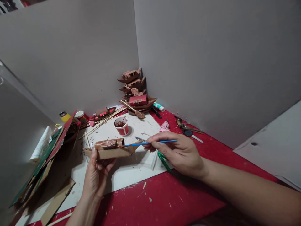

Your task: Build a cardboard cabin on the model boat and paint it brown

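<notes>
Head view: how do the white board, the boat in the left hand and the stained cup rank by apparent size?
1. White board
2. Boat, though it is nearer the camera than the cup
3. Stained cup

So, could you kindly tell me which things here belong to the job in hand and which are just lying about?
Job: held boat, brush, and apparently paint cup.

Seemingly lying about: stacked boats, yellow bottle, sticks, cardboard strip.

The right edge cuts off the right forearm, the bottom edge the left forearm. The right hand hides part of green-handled scissors. Marks on a red roof are too small to read.
</notes>
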Demonstrator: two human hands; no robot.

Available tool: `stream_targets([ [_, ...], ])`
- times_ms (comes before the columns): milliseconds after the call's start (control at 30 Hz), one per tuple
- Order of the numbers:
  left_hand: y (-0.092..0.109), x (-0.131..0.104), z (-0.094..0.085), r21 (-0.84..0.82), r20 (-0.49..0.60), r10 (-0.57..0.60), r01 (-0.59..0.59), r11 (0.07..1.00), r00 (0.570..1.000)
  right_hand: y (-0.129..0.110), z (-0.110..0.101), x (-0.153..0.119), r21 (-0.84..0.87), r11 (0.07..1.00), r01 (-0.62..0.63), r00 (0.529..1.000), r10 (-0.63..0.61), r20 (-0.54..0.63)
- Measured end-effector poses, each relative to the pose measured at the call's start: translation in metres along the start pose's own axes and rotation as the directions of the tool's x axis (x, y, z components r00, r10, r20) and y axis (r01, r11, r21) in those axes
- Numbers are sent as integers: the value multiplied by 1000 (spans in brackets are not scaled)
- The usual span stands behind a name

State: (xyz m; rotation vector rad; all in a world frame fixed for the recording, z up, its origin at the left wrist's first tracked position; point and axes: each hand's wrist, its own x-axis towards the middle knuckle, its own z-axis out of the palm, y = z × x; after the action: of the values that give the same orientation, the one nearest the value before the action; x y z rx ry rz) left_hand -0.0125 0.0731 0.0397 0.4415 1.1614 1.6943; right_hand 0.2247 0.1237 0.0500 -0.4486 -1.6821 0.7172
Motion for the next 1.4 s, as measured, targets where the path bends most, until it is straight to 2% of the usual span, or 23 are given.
stream_targets([
  [167, 1, -2, 2, 3, 16, -14, 14, 1000, 1000, 4, 4, 1, 4, 1000, 18, 1000, -18, 23],
  [400, 1, -3, 4, 11, 2, -23, 23, 1000, 1000, 4, 8, -1, 100, 995, -6, 1000, 8, -11],
  [567, 2, -2, 4, 7, 40, -4, 4, 1000, 999, 4, 4, 0, 55, 998, -3, 1000, 2, 6],
  [733, 7, 0, 3, -19, 54, 31, -30, 999, 998, -1, -4, 4, -1, 1000, -15, 997, 15, -70],
  [900, 10, 0, 3, -11, 43, 44, -44, 999, 998, -3, -7, 5, 71, 995, -69, 992, 76, -105],
  [1167, 10, 0, 3, -1, 49, 24, -24, 1000, 998, -3, -5, 4, 60, 998, 3, 999, 0, -37],
  [1300, 11, 0, 4, -1, 43, 21, -21, 1000, 999, -3, -6, 4, 64, 998, 9, 996, -3, -89],
  [1400, 11, -1, 4, 0, 44, 31, -31, 1000, 999, -2, -6, 4, 58, 998, 33, 997, -29, -74],
])
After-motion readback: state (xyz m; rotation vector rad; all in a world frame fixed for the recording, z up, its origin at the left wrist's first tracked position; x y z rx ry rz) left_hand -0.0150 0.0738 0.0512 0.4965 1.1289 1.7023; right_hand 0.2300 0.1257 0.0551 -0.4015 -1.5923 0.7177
